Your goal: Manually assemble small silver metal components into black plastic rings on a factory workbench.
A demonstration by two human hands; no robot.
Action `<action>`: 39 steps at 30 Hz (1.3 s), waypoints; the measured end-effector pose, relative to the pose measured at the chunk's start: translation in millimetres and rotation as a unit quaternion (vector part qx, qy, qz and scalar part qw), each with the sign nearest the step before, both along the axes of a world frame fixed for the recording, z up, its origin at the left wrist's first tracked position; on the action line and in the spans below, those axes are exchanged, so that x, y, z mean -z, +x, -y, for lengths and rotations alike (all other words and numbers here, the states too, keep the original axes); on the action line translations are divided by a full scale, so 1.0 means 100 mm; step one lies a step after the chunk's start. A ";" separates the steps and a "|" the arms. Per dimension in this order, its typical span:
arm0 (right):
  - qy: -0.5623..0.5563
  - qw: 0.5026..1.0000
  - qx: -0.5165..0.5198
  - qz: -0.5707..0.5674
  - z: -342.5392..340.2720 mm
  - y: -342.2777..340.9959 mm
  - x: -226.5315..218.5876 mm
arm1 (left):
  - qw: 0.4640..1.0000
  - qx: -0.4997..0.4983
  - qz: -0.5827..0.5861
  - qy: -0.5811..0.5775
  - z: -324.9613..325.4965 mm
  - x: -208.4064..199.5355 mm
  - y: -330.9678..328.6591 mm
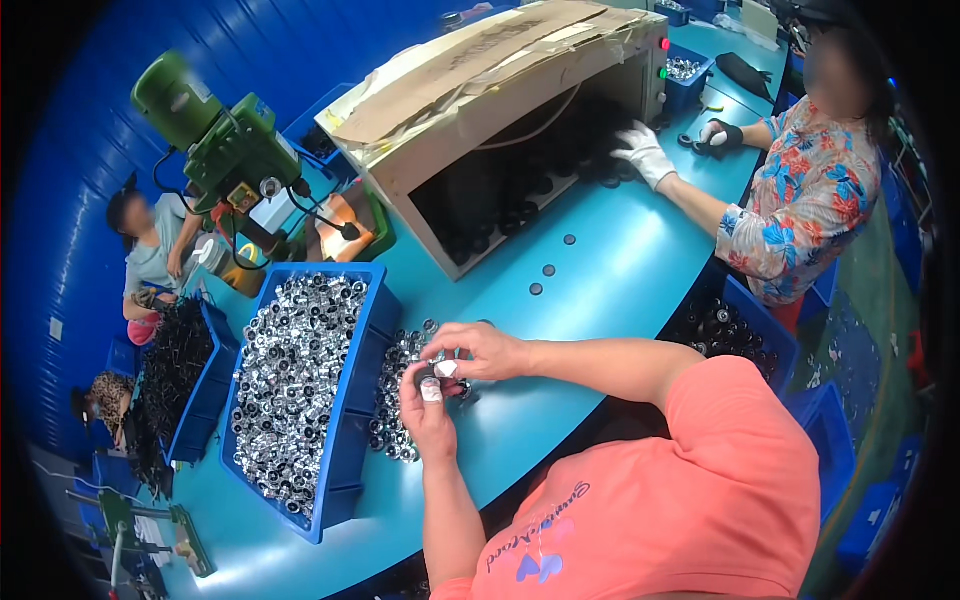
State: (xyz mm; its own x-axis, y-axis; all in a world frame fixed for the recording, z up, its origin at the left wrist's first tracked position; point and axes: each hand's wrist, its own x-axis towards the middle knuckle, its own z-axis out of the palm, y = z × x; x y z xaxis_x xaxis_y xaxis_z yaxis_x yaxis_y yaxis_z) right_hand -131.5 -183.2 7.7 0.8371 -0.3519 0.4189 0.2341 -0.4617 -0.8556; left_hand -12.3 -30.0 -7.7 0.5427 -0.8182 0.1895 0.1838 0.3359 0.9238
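Observation:
Both my hands meet over the table beside a loose pile of small silver-and-black metal parts [395,405]. My left hand [430,420], with white wrapping on a finger, is closed around a small black round part [424,376]. From the right, my right hand [482,350] reaches to the same part with bent fingers, also with white wrapping on a finger. Its fingertips touch or nearly touch the part; what exactly they pinch is too small to make out. Just left of the pile stands a blue bin [345,420] heaped with the same silver parts.
A box-shaped machine [420,190] holds many black round parts. Three black discs [549,270] lie on the blue-green table [600,310]. A co-worker's white-gloved hand [645,155] is at its opening. A green drill press [235,160] and a bin of black pieces [185,360] stand left.

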 end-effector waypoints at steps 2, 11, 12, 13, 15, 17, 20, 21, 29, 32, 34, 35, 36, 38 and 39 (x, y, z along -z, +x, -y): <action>0.018 1.000 -0.020 -0.015 -0.05 0.03 0.02 | 0.999 -0.018 0.033 0.009 -0.01 0.00 0.00; 0.044 0.998 -0.035 0.002 -0.11 0.05 0.06 | 0.985 -0.092 0.138 0.052 -0.05 -0.07 -0.08; 0.049 0.998 -0.032 0.004 -0.12 0.04 0.05 | 0.984 -0.099 0.140 0.047 -0.03 -0.06 -0.09; 0.046 0.999 -0.023 0.010 -0.12 0.03 0.05 | 0.984 -0.103 0.138 0.049 -0.03 -0.06 -0.11; 0.049 0.999 -0.018 0.008 -0.12 0.01 0.06 | 0.984 -0.106 0.134 0.059 -0.02 -0.09 -0.13; 0.063 0.998 -0.023 -0.005 -0.15 0.01 0.06 | 0.984 -0.109 0.126 0.067 -0.02 -0.11 -0.13; 0.059 0.998 -0.017 -0.002 -0.22 0.02 -0.01 | 0.980 -0.135 0.132 0.061 -0.02 -0.04 -0.08; 0.044 0.999 -0.009 0.006 -0.25 0.04 -0.02 | 0.978 -0.147 0.138 0.060 -0.03 -0.01 -0.05; 0.015 0.998 0.025 0.059 -0.22 0.08 -0.01 | 0.986 -0.115 0.119 0.036 0.02 -0.10 -0.05; 0.011 0.998 0.024 0.052 -0.18 0.07 0.04 | 0.984 -0.103 0.139 0.037 0.00 -0.06 -0.04; 0.020 0.999 0.016 0.036 -0.17 0.07 0.04 | 0.985 -0.100 0.135 0.043 -0.02 -0.06 -0.05; 0.029 0.999 0.009 0.029 -0.18 0.07 0.02 | 0.984 -0.106 0.134 0.047 -0.04 -0.07 -0.06; 0.046 0.999 0.002 0.020 -0.21 0.07 0.00 | 0.983 -0.113 0.134 0.051 -0.05 -0.09 -0.05; 0.049 0.999 0.001 0.013 -0.23 0.04 -0.02 | 0.979 -0.131 0.141 0.065 -0.06 -0.10 -0.08; 0.036 0.999 0.007 0.017 -0.24 0.04 -0.01 | 0.977 -0.139 0.146 0.072 -0.05 -0.10 -0.09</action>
State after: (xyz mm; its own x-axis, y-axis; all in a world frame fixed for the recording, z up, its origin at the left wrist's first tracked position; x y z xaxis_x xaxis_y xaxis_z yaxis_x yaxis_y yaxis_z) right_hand -127.1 -159.4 8.6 0.8178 -0.3941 0.4193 0.2565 -0.4025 -0.8787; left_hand -21.0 -24.8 1.8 0.6874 -0.6766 0.2640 -0.1751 0.1984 0.9644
